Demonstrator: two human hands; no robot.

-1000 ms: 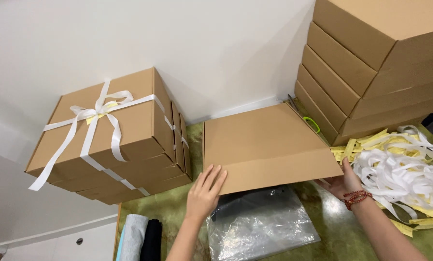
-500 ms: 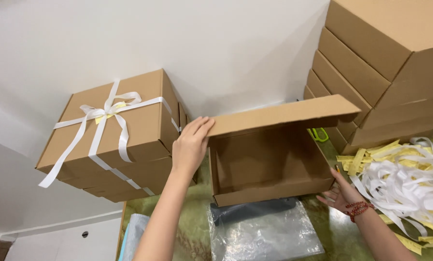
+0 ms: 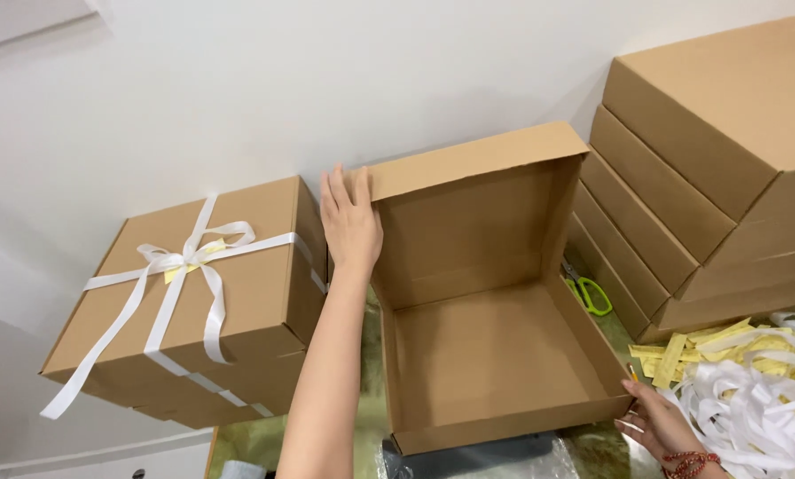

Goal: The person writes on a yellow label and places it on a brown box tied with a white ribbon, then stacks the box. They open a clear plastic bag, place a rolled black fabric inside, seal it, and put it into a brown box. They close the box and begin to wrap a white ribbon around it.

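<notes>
An empty brown cardboard box (image 3: 495, 364) sits open in front of me, its hinged lid (image 3: 468, 213) raised upright against the white wall. My left hand (image 3: 350, 222) is flat against the lid's left edge, holding it up. My right hand (image 3: 659, 421) touches the box's front right corner with fingers spread; a red beaded bracelet is on its wrist. Nothing lies inside the box.
A closed cardboard box tied with a white ribbon bow (image 3: 193, 293) tops a stack at the left. Several closed boxes (image 3: 708, 177) are stacked at the right. Green-handled scissors (image 3: 588, 293) lie beside them. White ribbon and yellow strips (image 3: 752, 381) pile at the lower right. A clear plastic bag (image 3: 504, 452) lies below the box.
The box lid was closed a second ago; my left hand has swung it up and back until it stands open. My right hand stayed at the box's right front corner.
</notes>
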